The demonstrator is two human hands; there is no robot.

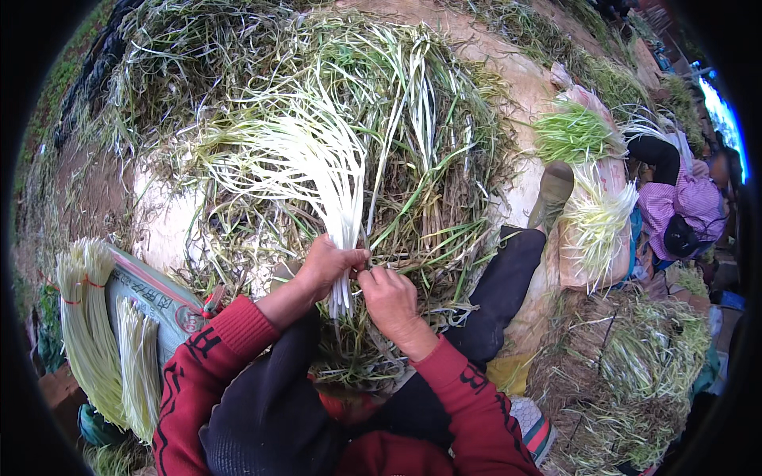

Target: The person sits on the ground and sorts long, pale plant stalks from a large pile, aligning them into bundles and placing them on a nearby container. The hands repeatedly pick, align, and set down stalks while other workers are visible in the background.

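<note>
My left hand (321, 268) is closed around the lower stems of a loose bunch of blanched chives (341, 186), long and pale white. Their leaf ends fan out to the far left, and the cut ends poke out below the fist. Right beside it, the fingers of my right hand (390, 300) are pinched together next to the left thumb. What they grip, if anything, is too small to make out. Beneath both hands spreads a big heap of discarded leaves and stalks (429, 230), green, yellow and brown.
At left, a red-banded chive bundle (83, 317) and a shorter bunch (136, 369) lie by a grey-green sack (163, 297). At right are green chives (575, 131), pale chives (595, 230), a shoe (553, 193) and a person in checked clothing (671, 208). Trimmings (635, 365) lie near right.
</note>
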